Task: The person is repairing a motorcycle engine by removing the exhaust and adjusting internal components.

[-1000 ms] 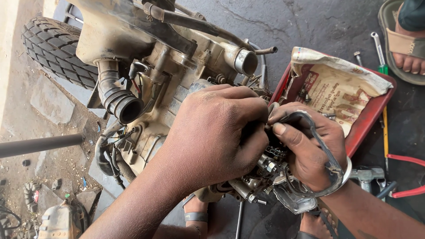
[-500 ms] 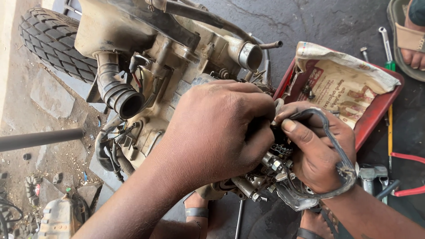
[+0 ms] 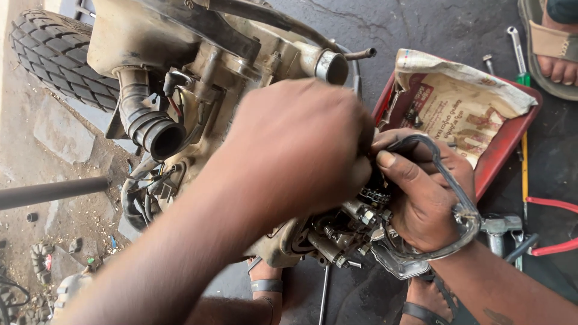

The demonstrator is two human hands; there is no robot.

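The left hand (image 3: 301, 150) is blurred and curled over the middle of the engine (image 3: 241, 72); what its fingers grip is hidden, so its hold cannot be told. The right hand (image 3: 421, 198) clenches a small part beside the chain (image 3: 374, 195), touching the left hand. A metal loop (image 3: 463, 216) hangs around the right wrist. The engine lies on the floor, with the tyre (image 3: 54, 54) behind it and a red tray (image 3: 512, 138) lined with newspaper (image 3: 463, 102) just beside it.

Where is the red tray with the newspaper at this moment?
In the head view, the red tray lies on the ground at the upper right, just behind the right hand and right of the engine.
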